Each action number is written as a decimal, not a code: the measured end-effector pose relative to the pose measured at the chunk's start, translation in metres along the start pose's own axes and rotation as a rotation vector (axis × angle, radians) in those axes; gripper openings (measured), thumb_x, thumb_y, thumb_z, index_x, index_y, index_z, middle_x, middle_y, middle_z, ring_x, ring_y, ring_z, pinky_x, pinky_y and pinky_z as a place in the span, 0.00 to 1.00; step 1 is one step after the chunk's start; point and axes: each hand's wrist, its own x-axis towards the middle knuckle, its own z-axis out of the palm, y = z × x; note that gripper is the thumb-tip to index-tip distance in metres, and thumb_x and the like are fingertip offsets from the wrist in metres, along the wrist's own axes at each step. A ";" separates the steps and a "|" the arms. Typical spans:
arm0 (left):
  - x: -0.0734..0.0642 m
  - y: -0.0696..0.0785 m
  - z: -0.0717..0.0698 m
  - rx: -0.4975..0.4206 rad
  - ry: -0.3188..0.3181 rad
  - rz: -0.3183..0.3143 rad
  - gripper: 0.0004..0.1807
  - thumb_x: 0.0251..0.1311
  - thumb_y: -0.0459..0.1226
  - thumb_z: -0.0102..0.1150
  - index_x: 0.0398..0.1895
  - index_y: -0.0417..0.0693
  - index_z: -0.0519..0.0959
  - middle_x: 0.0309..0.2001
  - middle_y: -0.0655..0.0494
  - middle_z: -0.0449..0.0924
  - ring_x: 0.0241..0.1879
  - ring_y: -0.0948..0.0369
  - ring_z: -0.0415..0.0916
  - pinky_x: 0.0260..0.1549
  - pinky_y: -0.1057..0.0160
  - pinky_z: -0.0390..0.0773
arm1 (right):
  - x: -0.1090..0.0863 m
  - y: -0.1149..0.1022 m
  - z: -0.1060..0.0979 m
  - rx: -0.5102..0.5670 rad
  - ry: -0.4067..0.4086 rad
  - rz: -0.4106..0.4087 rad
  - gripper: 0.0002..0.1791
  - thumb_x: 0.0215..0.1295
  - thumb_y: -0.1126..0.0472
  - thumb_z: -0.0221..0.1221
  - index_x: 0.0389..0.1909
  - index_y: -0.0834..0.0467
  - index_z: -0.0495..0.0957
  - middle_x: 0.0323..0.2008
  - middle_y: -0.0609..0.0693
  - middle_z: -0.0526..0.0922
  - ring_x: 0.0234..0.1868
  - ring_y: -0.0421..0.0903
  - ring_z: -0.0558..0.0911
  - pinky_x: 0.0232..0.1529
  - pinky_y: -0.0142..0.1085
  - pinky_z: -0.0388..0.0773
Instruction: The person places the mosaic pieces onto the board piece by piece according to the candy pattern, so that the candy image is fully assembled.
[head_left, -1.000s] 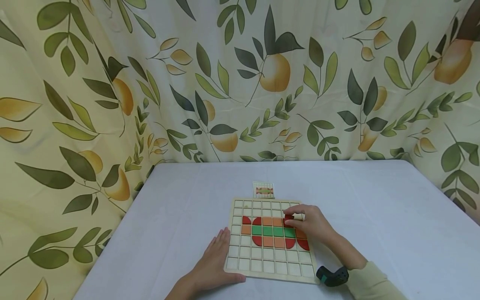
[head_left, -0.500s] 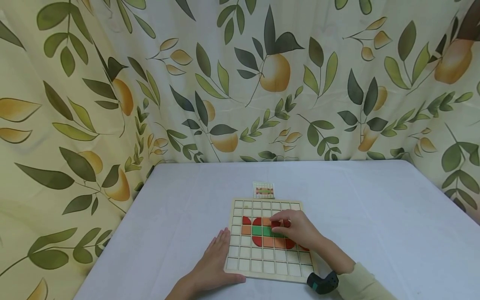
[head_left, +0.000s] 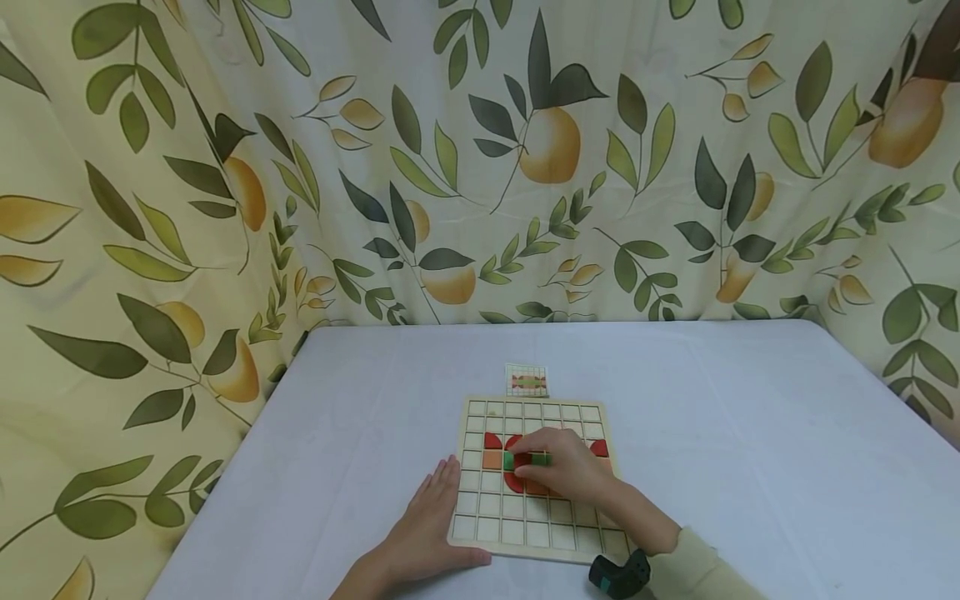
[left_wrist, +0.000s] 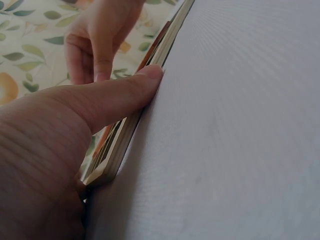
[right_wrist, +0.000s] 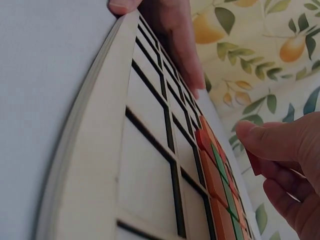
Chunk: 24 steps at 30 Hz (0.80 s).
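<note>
A wooden grid board [head_left: 467, 417] lies on the table, with red, orange and green tiles in its middle rows. My left hand [head_left: 423, 521] rests against the board's left side, fingers straight. Its thumb lies along the near edge, pressing the rim in the left wrist view. Over the tiles, my right hand [head_left: 566, 468] pinches a small dark red tile [right_wrist: 254, 164] between thumb and fingers, held above the board. Part of the tile pattern is hidden under this hand. A red tile [head_left: 492, 441] and an orange tile [head_left: 492, 459] show at the left of the pattern.
A small pattern card [head_left: 527, 371] with a matching grid picture lies just beyond the board. White cloth covers the table [head_left: 720, 400]. Behind hangs a curtain [head_left: 480, 242] printed with leaves and fruit. A black device [head_left: 621, 575] sits at the right wrist.
My right hand has moved left across the board with the red tile, from the pattern's right side toward its left part. The red tile at the far right is uncovered. The left hand stays put.
</note>
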 end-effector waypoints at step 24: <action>-0.001 -0.005 0.001 0.016 0.014 0.059 0.65 0.42 0.71 0.53 0.71 0.36 0.39 0.72 0.45 0.38 0.70 0.53 0.34 0.64 0.48 0.42 | 0.011 -0.012 0.032 -0.015 -0.074 -0.056 0.11 0.54 0.64 0.65 0.40 0.58 0.83 0.38 0.43 0.83 0.37 0.38 0.76 0.39 0.31 0.75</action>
